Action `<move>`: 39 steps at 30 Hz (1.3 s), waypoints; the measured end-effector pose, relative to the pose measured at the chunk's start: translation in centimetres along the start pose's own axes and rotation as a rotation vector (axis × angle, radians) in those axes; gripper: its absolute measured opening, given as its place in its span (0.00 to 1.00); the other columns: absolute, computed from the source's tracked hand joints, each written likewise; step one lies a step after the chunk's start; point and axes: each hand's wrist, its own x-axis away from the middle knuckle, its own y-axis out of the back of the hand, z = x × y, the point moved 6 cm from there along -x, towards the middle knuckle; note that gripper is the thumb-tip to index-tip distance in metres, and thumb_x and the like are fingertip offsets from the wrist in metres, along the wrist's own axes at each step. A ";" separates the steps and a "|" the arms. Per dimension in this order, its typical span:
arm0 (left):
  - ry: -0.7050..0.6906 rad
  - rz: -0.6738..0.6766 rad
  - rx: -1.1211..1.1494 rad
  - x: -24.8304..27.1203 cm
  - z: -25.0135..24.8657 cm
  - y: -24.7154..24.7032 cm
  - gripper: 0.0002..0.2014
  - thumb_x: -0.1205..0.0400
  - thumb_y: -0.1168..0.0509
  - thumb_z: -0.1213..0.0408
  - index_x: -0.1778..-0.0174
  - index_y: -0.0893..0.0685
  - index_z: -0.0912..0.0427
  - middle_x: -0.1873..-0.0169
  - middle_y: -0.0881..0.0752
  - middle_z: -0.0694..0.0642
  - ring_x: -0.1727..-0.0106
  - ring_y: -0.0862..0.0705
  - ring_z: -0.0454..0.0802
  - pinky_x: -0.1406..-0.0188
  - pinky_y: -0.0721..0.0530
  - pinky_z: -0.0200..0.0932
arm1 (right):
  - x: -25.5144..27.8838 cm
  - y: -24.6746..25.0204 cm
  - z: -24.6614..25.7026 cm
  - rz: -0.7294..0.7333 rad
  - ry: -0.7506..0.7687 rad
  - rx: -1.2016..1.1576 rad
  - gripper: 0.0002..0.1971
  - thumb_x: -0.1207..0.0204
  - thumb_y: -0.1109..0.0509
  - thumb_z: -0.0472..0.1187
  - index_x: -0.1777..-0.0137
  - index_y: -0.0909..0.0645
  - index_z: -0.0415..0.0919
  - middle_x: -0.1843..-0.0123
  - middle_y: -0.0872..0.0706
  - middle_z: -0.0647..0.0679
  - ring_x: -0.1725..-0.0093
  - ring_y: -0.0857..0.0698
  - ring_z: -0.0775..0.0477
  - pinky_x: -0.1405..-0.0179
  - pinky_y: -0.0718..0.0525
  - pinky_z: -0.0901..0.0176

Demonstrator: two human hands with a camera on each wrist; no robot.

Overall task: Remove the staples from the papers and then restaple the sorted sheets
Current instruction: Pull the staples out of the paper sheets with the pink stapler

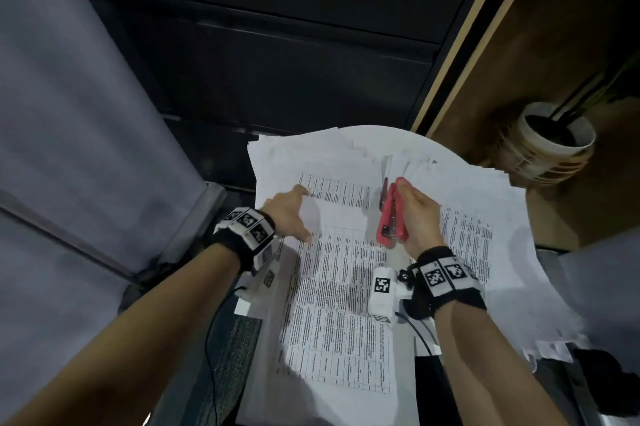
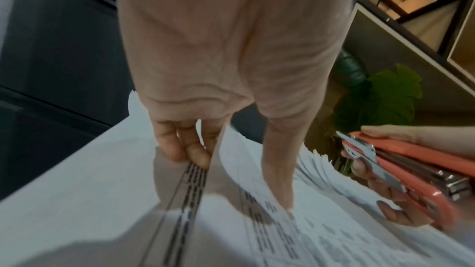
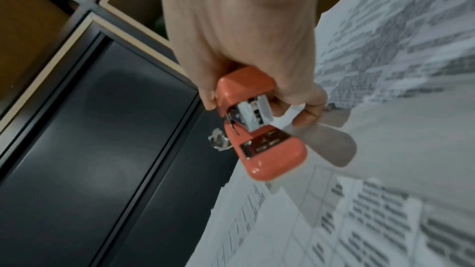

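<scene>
Printed sheets (image 1: 339, 304) lie spread over a white round table (image 1: 381, 135). My left hand (image 1: 298, 214) pinches the edge of a turned-over sheet (image 2: 231, 161), fingers (image 2: 185, 149) curled under it and thumb (image 2: 280, 180) on top. To its right, my right hand (image 1: 410, 209) grips a red stapler (image 1: 391, 218) just above the papers, nose pointing away from me. In the right wrist view the stapler (image 3: 259, 129) gapes slightly, and a small white paper scrap (image 3: 290, 116) sits between my fingers. The same stapler (image 2: 411, 170) appears at the right of the left wrist view.
A white plant pot (image 1: 554, 141) stands on the wooden shelf at the back right. Dark cabinet panels (image 1: 277, 62) rise behind the table and a grey partition (image 1: 69, 114) flanks the left. A thin dark pen-like object (image 1: 384, 192) lies beside the stapler.
</scene>
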 end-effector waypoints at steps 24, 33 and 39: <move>-0.041 -0.291 0.445 -4.6 -15.0 -3.9 0.12 0.21 0.37 0.74 0.43 0.16 0.70 0.46 0.13 0.66 0.43 0.15 0.64 0.48 0.15 0.50 | 2.3 15.7 8.3 -0.373 0.349 -0.026 0.06 0.18 0.31 0.42 0.57 0.16 0.45 0.65 0.16 0.51 0.70 0.16 0.59 0.66 0.16 0.66; 0.299 -0.467 -0.184 -4.5 -6.0 0.4 0.43 0.26 0.28 0.46 0.23 0.42 0.61 0.28 0.31 0.62 0.26 0.33 0.62 0.30 0.32 0.63 | 1.4 13.4 5.0 -0.298 0.232 0.072 0.10 0.17 0.33 0.42 0.61 0.18 0.42 0.70 0.18 0.46 0.71 0.20 0.47 0.78 0.21 0.69; 0.420 -0.374 -0.150 -4.6 0.5 2.1 0.51 0.36 0.22 0.39 0.28 0.39 0.64 0.32 0.29 0.62 0.29 0.31 0.62 0.30 0.27 0.61 | 0.3 10.7 1.8 -0.243 0.095 0.104 0.09 0.18 0.31 0.44 0.57 0.15 0.42 0.63 0.16 0.42 0.63 0.17 0.42 0.57 0.16 0.50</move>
